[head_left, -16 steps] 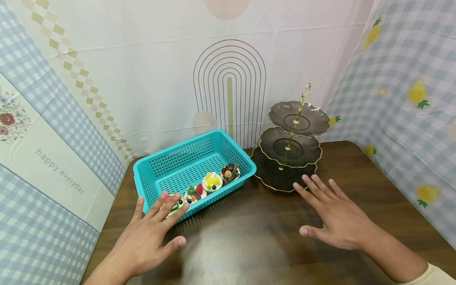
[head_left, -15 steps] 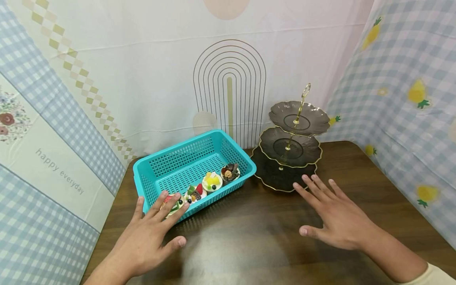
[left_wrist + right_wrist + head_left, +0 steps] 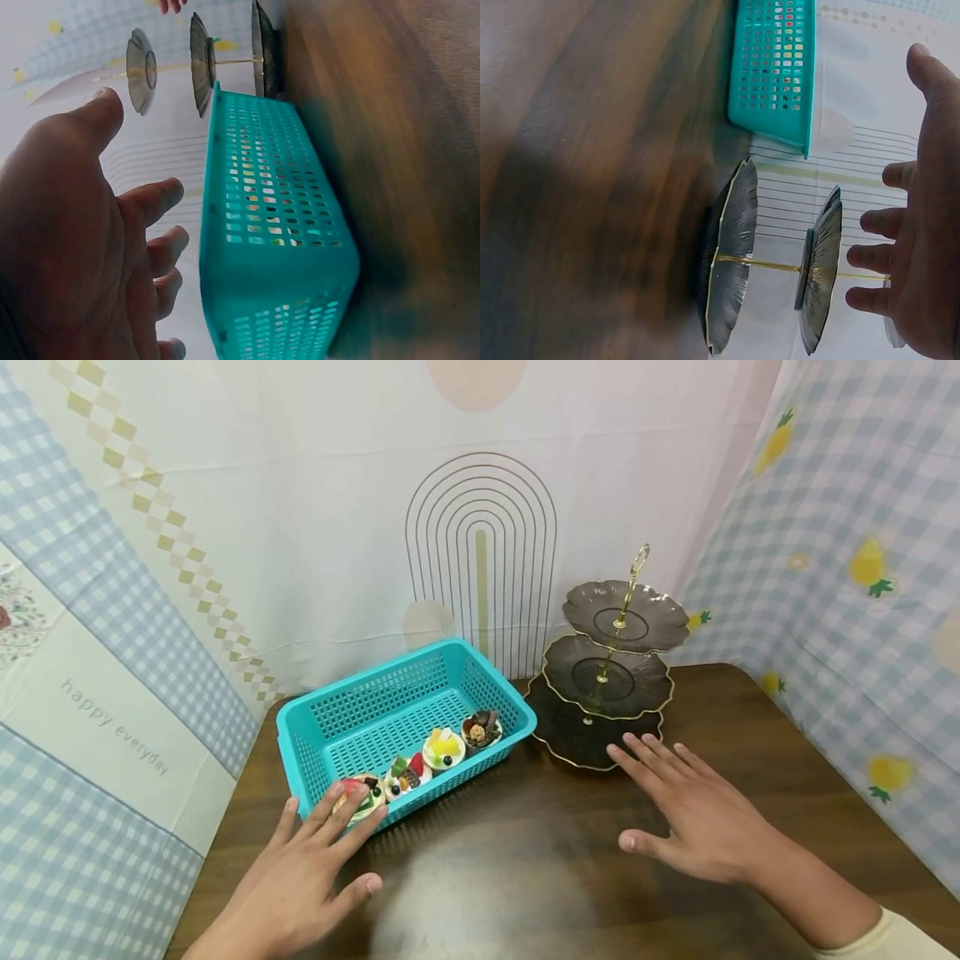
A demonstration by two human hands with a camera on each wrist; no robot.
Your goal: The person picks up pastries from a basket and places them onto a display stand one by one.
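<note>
My left hand (image 3: 296,885) hovers over the near left corner of a turquoise perforated basket (image 3: 375,675), fingers spread and holding nothing. Along the basket's near side lie small dessert tarts: one topped with chocolate (image 3: 482,731), one with yellow fruit (image 3: 444,749), one with a strawberry (image 3: 408,775), and one with red fruit (image 3: 366,797), partly hidden by my left fingertips in the head view. My right hand (image 3: 701,818), also spread and holding nothing, is nearest a three-tier dark cake stand (image 3: 645,689) with gold rims. In the left wrist view, the palm faces the basket wall (image 3: 277,180).
Everything stands on a dark wooden table (image 3: 495,868). A white patterned cloth (image 3: 337,527) hangs right behind the basket and stand. Checked cloths enclose the left and right sides. A gold ring handle (image 3: 640,558) tops the stand.
The head view has tilted up slightly, so the scene sits a little lower. My right hand has shifted slightly left. Basket, tarts and stand stay put.
</note>
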